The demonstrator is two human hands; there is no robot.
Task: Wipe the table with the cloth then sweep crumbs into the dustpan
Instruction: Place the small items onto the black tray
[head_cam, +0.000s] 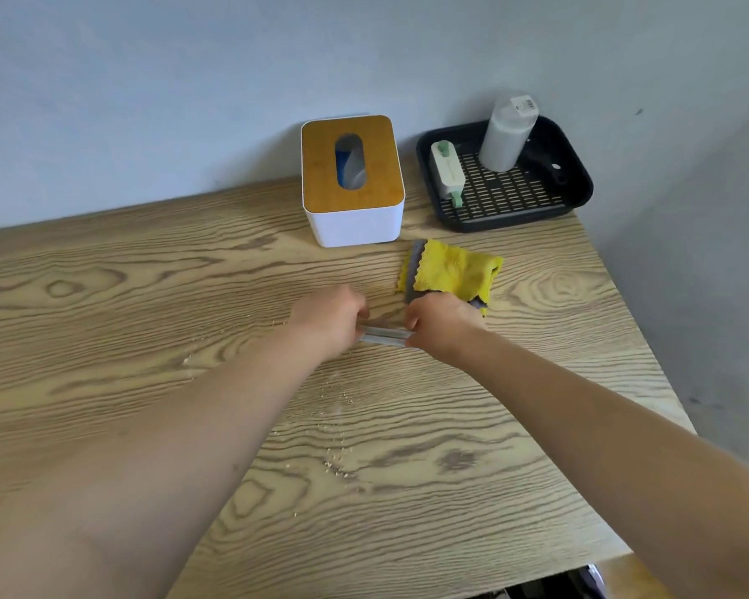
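Head view: both arms reach forward over the wood-grain table (104,270). The left hand (327,319) and the right hand (439,324) sit close together toward the far right part of the table, each with fingers curled around one end of a slim grey piece (385,335) that spans the short gap between them. What this grey piece is cannot be told for sure; it may be the dustpan or brush set. Only its middle shows, its ends hidden under the fingers.

The yellow cloth (452,270) lies folded on the table just beyond the right hand, its near edge touching or tucked under that hand's knuckles; a grey strip runs along its left side. It lies clear of the left hand.

Crumbs (336,464) are scattered on the table nearer to the person than the hands, in the space between the two forearms, with a few more specks to the left near the left forearm.

Against the far edge stands a white tissue box (353,183) with a wooden lid, just behind the cloth. In the far right corner sits a black slotted tray (578,183) holding a pale bottle (507,136) and a small green-and-white tool (447,170).
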